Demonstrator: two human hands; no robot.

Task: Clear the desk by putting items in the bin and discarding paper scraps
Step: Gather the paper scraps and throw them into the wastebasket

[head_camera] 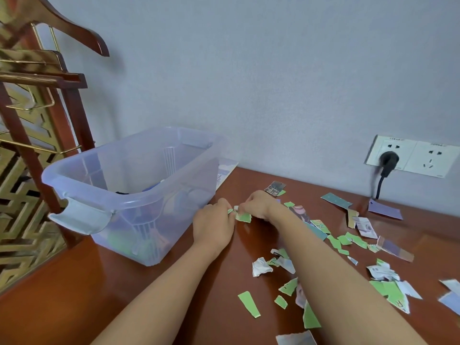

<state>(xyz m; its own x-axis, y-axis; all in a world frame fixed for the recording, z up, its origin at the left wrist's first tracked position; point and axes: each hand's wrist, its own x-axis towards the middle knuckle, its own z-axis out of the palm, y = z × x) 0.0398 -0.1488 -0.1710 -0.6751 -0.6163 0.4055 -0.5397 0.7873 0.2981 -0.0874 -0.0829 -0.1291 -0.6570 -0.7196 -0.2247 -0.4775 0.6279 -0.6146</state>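
Now we pinch one green scrap (243,217), left hand (214,226) and right hand (257,204) each with grip clamped on it, bin (194,180) just left, nearer our left.

Illumination: soft, even, moderately bright; shadows faint. The desk (74,302) shows a dull sheen beside the grip of the left hand (214,226) and right hand (256,204) on the green scrap (243,217). Far left of the grip, the wooden stand (25,145) bows and smears. Far right of it, the paper scraps (450,295) blur.
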